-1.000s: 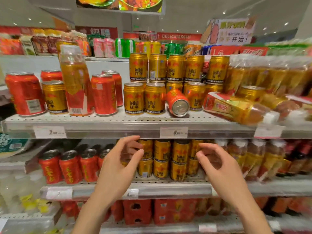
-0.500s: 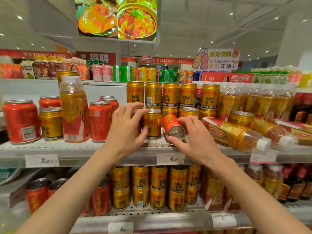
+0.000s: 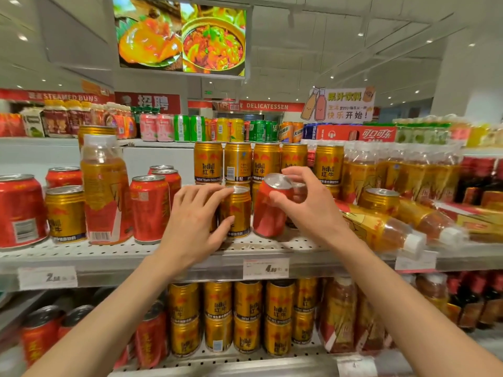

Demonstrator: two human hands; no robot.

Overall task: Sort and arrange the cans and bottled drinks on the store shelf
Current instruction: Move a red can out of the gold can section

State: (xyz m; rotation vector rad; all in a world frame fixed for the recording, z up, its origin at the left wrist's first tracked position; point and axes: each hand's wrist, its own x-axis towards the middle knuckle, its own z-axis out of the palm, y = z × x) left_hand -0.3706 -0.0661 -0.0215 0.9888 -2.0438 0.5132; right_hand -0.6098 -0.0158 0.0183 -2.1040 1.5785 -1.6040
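My right hand point(image 3: 310, 205) grips a red can point(image 3: 268, 213) near its top, holding it almost upright and slightly tilted on the middle shelf point(image 3: 190, 251). My left hand point(image 3: 196, 216) is wrapped around a gold Red Bull can point(image 3: 238, 213) standing just left of the red one. Behind them are stacked gold cans point(image 3: 238, 161). More red cans point(image 3: 149, 208) and a tall orange bottle point(image 3: 104, 191) stand to the left. Orange bottles point(image 3: 381, 227) lie on their sides at the right.
The lower shelf holds stacked gold cans point(image 3: 247, 314), red cans point(image 3: 40, 338) at left and bottles point(image 3: 340, 314) at right. Price tags point(image 3: 265, 268) line the shelf edge. A far shelf carries mixed drinks point(image 3: 187, 127); a food screen point(image 3: 181, 36) hangs overhead.
Both hands rose from below to the middle shelf. My right hand took the red can that lay on its side and stood it nearly upright. My left hand closed on the gold can.
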